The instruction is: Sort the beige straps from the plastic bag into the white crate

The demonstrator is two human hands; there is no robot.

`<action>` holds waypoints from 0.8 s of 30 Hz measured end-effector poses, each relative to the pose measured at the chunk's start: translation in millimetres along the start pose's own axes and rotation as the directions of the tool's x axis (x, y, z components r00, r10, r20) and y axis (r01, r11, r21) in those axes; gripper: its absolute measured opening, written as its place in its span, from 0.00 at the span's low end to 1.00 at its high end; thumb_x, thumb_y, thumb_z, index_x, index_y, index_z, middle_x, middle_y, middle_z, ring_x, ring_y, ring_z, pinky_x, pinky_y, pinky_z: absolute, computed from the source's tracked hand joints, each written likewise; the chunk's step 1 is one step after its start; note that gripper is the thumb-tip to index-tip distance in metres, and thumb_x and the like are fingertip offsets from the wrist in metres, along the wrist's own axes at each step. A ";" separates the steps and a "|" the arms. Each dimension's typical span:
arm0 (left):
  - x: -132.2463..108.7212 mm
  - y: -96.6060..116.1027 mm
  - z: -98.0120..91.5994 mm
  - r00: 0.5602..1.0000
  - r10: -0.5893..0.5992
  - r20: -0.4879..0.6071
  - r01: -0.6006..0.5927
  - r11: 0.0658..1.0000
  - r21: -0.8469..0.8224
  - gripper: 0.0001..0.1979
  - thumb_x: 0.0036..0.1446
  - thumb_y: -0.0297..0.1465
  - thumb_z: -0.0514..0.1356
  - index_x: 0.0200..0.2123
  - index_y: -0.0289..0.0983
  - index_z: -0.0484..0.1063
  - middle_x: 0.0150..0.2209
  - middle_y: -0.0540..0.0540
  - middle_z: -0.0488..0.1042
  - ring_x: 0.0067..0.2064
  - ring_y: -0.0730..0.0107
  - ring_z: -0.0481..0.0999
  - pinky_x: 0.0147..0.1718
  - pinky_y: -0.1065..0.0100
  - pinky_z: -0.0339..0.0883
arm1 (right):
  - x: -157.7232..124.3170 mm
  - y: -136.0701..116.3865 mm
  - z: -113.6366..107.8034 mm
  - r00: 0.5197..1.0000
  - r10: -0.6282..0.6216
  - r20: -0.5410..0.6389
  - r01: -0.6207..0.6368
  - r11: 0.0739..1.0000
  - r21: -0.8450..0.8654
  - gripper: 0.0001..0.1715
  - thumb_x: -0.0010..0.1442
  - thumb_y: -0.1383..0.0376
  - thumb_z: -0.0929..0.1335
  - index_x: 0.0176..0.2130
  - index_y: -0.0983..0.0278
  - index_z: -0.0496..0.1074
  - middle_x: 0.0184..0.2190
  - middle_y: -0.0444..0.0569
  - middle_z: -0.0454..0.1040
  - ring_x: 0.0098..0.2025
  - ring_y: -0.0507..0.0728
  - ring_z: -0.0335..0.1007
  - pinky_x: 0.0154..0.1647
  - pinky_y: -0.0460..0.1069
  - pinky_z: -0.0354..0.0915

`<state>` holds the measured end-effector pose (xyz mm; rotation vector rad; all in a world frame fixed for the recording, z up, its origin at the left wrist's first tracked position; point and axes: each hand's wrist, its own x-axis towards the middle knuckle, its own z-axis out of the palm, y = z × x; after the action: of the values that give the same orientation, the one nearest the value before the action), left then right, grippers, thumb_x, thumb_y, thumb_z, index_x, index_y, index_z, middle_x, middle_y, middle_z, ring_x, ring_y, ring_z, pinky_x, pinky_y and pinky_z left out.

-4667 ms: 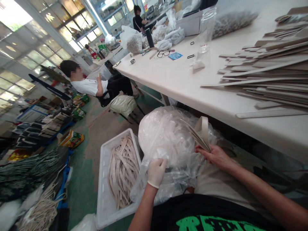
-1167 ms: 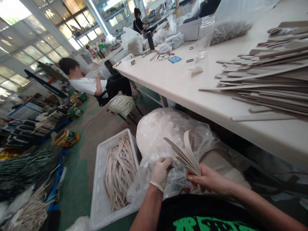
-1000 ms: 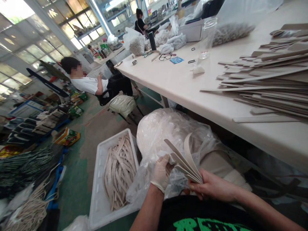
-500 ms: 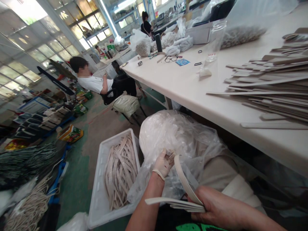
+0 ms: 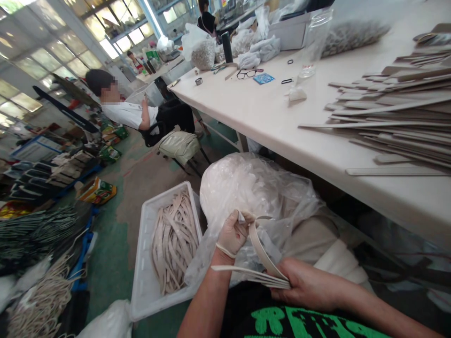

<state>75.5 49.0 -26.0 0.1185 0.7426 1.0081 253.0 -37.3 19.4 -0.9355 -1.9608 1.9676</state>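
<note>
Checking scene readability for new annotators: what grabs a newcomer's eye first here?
Probably the heap of flat beige strips spread over the pale table at right. Next, the bulky translucent plastic bag just beyond the hands, with a white plastic crate of beige straps to its left. Lower center, the bare right hand grips a few strips.

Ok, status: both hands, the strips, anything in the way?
Right hand gripping a bunch of beige strips. Gloved left hand at the curved strip, hold unclear. Clear plastic bag bunched beside left hand, possibly in the way.
</note>
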 end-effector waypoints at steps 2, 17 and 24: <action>6.4 -5.0 -1.3 0.993 0.085 -0.085 -0.080 0.995 0.062 0.09 0.59 0.31 0.62 0.29 0.30 0.75 0.29 0.43 0.78 0.33 0.66 0.79 0.40 0.63 0.74 | -1.0 4.8 1.4 0.994 0.013 -0.113 -0.010 1.000 0.022 0.03 0.57 0.65 0.65 0.33 0.63 0.68 0.24 0.40 0.65 0.26 0.51 0.59 0.27 0.43 0.58; 25.2 -18.9 -21.3 0.879 0.399 -0.261 -0.369 0.916 0.158 0.06 0.55 0.30 0.64 0.30 0.32 0.74 0.30 0.45 0.79 0.34 0.72 0.79 0.43 0.69 0.71 | -7.1 30.0 -6.8 0.830 -0.028 -0.558 0.043 0.999 0.014 0.24 0.67 0.49 0.61 0.45 0.64 0.74 0.34 0.49 0.76 0.33 0.58 0.73 0.37 0.49 0.69; -6.1 -8.9 -22.3 0.781 0.609 -0.138 -0.507 0.747 0.430 0.08 0.56 0.35 0.64 0.32 0.35 0.78 0.34 0.45 0.81 0.40 0.66 0.78 0.48 0.66 0.69 | -25.8 35.4 -49.2 0.607 0.141 -0.782 0.010 0.983 0.186 0.33 0.57 0.39 0.66 0.40 0.65 0.79 0.25 0.51 0.74 0.33 0.62 0.72 0.39 0.54 0.69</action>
<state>66.3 33.9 -43.4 0.5780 1.1916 1.4740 310.7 -14.7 -2.8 -1.5079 -1.2156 1.3127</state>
